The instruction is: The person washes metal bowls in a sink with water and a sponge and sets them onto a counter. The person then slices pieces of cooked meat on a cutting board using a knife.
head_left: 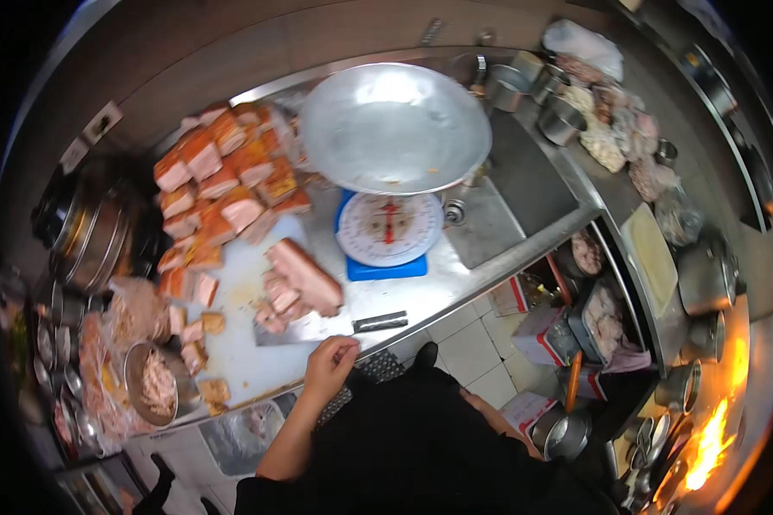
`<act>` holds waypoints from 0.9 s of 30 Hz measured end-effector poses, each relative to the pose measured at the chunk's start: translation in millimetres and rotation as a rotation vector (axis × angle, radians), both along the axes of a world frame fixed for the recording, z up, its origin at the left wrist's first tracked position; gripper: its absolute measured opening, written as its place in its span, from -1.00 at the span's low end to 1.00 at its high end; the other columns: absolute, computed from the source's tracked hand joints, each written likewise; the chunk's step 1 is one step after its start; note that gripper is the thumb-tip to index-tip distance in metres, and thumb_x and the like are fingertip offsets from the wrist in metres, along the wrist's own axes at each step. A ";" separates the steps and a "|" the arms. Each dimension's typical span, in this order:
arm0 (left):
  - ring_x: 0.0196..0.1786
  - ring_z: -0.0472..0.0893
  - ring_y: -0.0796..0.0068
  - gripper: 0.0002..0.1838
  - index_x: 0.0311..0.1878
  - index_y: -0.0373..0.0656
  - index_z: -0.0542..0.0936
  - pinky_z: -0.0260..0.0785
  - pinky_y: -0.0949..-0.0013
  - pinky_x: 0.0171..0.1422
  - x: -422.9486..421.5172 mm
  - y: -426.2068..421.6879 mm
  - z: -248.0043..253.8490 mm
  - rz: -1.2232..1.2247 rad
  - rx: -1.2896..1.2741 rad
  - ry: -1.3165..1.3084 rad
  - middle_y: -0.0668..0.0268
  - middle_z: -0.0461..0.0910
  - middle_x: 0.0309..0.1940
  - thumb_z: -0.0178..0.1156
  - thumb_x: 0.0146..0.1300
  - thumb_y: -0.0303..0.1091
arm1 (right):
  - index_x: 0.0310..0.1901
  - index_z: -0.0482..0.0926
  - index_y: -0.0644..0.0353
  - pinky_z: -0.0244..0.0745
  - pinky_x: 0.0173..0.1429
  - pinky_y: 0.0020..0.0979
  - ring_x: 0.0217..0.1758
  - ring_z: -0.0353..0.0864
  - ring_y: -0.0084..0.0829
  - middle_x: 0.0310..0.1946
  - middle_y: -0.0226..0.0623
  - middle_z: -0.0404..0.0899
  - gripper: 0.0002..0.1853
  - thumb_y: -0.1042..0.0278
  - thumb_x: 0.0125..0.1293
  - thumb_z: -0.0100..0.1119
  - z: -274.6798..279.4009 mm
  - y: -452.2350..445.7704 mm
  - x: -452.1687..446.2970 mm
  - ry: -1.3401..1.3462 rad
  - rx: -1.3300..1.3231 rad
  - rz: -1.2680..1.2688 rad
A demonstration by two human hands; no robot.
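My left hand hovers at the counter's near edge with its fingers curled in, and nothing shows in them. Just beyond lies a cleaver, its dark handle pointing right and its blade flat under pieces of meat. A long slab of cooked pork rests on the white cutting board, with cut chunks at its left end. Behind it is a heap of browned, crisp-skinned pork blocks. Of my right arm only a strip of skin shows beside my dark clothing; its fingers are hidden.
A blue dial scale with a wide metal pan stands behind the cleaver. A bowl of shredded meat sits at left. Flames burn at lower right beside pots. Boxes stand on the tiled floor. Another person's foot shows lower left.
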State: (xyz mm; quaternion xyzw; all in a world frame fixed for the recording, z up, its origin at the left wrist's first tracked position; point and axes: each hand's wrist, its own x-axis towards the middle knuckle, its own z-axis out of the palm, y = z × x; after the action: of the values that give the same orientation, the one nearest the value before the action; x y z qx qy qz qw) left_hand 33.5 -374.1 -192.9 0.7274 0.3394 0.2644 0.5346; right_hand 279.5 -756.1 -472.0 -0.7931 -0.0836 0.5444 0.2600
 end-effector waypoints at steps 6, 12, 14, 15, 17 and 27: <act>-0.35 0.48 0.71 -0.83 -0.05 -0.21 0.68 0.36 0.55 -0.23 106.2 -23.4 -2.3 -0.189 -0.083 0.033 0.44 0.59 -0.36 0.29 0.39 -0.35 | 0.32 0.50 0.18 0.63 -0.07 -0.16 -0.06 0.67 -0.23 -0.04 -0.10 0.64 -0.49 0.17 0.40 0.14 52.7 -91.7 63.4 0.411 0.483 0.441; -0.29 0.53 0.67 -0.77 0.02 -0.23 0.61 0.40 0.53 -0.18 275.2 -38.9 -17.2 -0.200 -0.157 0.049 0.44 0.60 -0.32 0.19 0.48 -0.28 | -0.10 0.61 0.18 0.58 -0.44 -0.38 -0.50 0.60 -0.47 -0.47 -0.37 0.61 -0.82 0.33 0.35 0.13 89.1 -90.9 189.2 0.287 0.248 -0.022; -0.32 0.55 0.65 -0.78 0.01 -0.23 0.58 0.42 0.52 -0.20 337.3 -24.8 -33.9 -0.166 -0.017 0.000 0.42 0.61 -0.29 0.17 0.49 -0.27 | -0.18 0.57 0.16 0.61 -0.48 -0.36 -0.54 0.60 -0.42 -0.46 -0.31 0.62 -0.84 0.29 0.38 0.08 85.9 -77.4 225.0 0.376 0.190 -0.644; -0.32 0.57 0.63 -0.79 0.02 -0.21 0.57 0.43 0.51 -0.23 366.2 -13.0 -31.3 -0.168 -0.053 -0.011 0.40 0.62 -0.24 0.15 0.49 -0.27 | -0.18 0.57 0.16 0.61 -0.48 -0.36 -0.54 0.60 -0.42 -0.46 -0.31 0.62 -0.84 0.29 0.38 0.08 81.5 -78.9 235.1 0.381 0.186 -0.642; -0.33 0.58 0.64 -0.79 0.04 -0.14 0.58 0.43 0.51 -0.29 420.4 13.8 -28.8 -0.108 -0.135 -0.073 0.35 0.67 -0.22 0.09 0.50 -0.28 | -0.24 0.57 0.15 0.61 -0.48 -0.30 -0.55 0.59 -0.43 -0.50 -0.33 0.59 -0.84 0.25 0.33 0.13 69.5 -75.5 259.7 0.157 0.082 -0.538; -0.40 0.61 0.55 -0.80 -0.03 -0.15 0.59 0.49 0.43 -0.37 627.4 179.5 -33.5 0.100 -0.323 -0.136 0.35 0.65 -0.31 0.04 0.45 -0.31 | -0.13 0.56 0.21 0.68 -0.42 -0.11 -0.49 0.71 -0.13 -0.41 -0.03 0.68 -0.76 0.22 0.34 0.13 7.7 -128.5 350.0 0.098 -0.039 -0.534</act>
State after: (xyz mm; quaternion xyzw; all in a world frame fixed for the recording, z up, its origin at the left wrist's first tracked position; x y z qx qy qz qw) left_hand 661.0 -194.6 -226.4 0.5949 0.3763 0.2813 0.6522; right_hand 629.5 -884.5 -464.3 -0.7645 0.1519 0.4958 0.3830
